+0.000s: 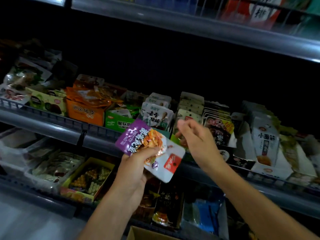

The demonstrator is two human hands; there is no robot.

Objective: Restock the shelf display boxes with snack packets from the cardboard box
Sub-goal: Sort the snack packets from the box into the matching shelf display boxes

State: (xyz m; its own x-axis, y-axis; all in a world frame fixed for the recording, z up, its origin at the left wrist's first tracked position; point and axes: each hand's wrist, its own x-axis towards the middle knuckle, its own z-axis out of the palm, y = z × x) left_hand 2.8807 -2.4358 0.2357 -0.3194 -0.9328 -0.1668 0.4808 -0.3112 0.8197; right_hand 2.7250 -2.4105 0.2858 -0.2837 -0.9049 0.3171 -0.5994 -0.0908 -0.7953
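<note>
My left hand [136, 163] grips a purple and white snack packet [138, 137] in front of the middle shelf. A second white packet [170, 163] with a red label fans out to the right of it in the same grip. My right hand [194, 137] is raised just right of the packets, fingers loosely curled, holding nothing that I can see. It hovers before the display boxes of white packets [156, 115] on the middle shelf. A corner of the cardboard box [143, 233] shows at the bottom edge.
An orange display box [84, 111] and a green one [116, 122] stand left on the middle shelf [52, 127]. Upright white packets [265, 141] fill the right. The lower shelf holds a yellow box [90, 179] of snacks. An upper shelf rail [190, 23] runs overhead.
</note>
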